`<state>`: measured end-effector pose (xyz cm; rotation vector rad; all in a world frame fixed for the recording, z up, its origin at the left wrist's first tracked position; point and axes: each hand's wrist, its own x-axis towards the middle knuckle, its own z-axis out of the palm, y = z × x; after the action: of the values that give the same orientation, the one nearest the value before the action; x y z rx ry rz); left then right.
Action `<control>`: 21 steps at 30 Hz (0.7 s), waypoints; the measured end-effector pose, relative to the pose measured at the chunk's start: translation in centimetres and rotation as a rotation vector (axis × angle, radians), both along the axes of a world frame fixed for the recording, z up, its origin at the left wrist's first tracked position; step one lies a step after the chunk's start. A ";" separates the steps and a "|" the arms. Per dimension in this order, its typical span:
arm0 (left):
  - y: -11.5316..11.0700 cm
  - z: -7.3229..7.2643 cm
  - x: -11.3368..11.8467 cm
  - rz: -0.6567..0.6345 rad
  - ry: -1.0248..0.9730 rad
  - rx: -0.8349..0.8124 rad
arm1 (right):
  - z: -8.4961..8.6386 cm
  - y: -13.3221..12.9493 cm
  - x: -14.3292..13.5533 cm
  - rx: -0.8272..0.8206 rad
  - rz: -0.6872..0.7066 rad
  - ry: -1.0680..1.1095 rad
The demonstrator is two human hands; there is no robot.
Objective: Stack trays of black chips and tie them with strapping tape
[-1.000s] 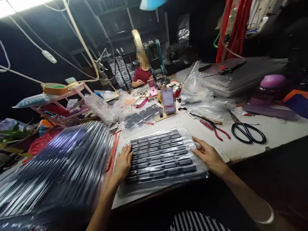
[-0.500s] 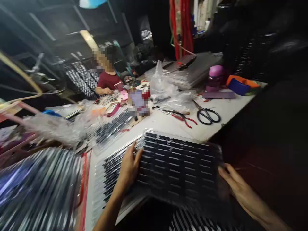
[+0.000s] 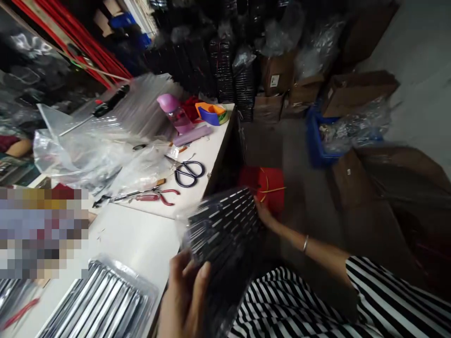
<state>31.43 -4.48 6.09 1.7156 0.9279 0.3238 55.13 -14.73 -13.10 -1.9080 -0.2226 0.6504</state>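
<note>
A black slotted sheet or tray (image 3: pixel 225 220) in clear plastic is tilted beside the table's right edge, blurred by motion. My right hand (image 3: pixel 265 215) grips its far right edge, with the fingertips partly hidden behind it. At its near left edge is my left hand (image 3: pixel 185 291), fingers bent and thumb over the tray's face; its exact contact is blurred. On the white table (image 3: pixel 141 234), left of that hand, lies another clear plastic pack with dark, shiny strips (image 3: pixel 102 300).
Scissors (image 3: pixel 188 173), red-handled pliers (image 3: pixel 155 196), a pink bottle (image 3: pixel 176 112) and a tape dispenser (image 3: pixel 213 114) lie along the table. Plastic bags (image 3: pixel 88 150) cover its far part. On the floor stand a red container (image 3: pixel 275 180), a blue crate (image 3: pixel 315 141) and cardboard boxes (image 3: pixel 362 91).
My view has swung to the right, bringing the floor and boxes into sight. The black tray has moved off the stack, past the table edge, and tilted. Both hands moved with it.
</note>
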 end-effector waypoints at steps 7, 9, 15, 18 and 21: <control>-2.8 -16.4 8.4 0.080 0.029 -0.766 | -1.7 -4.1 16.7 -0.384 0.131 -0.255; -4.2 -20.3 10.9 0.136 0.051 -0.851 | -1.8 -3.3 20.1 -0.459 0.208 -0.315; -7.0 -26.2 18.2 0.227 0.052 -0.914 | -3.7 0.5 27.0 -0.599 0.383 -0.414; -7.0 -28.0 19.8 0.223 0.091 -0.888 | -5.7 1.2 28.6 -0.622 0.417 -0.418; -6.3 -29.2 19.9 0.169 0.166 -0.841 | -7.4 1.3 29.7 -0.634 0.424 -0.385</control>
<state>51.29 -10.81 -23.15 0.8995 1.1236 -0.1070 84.85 -13.42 -20.54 -2.6282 -0.7540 0.6731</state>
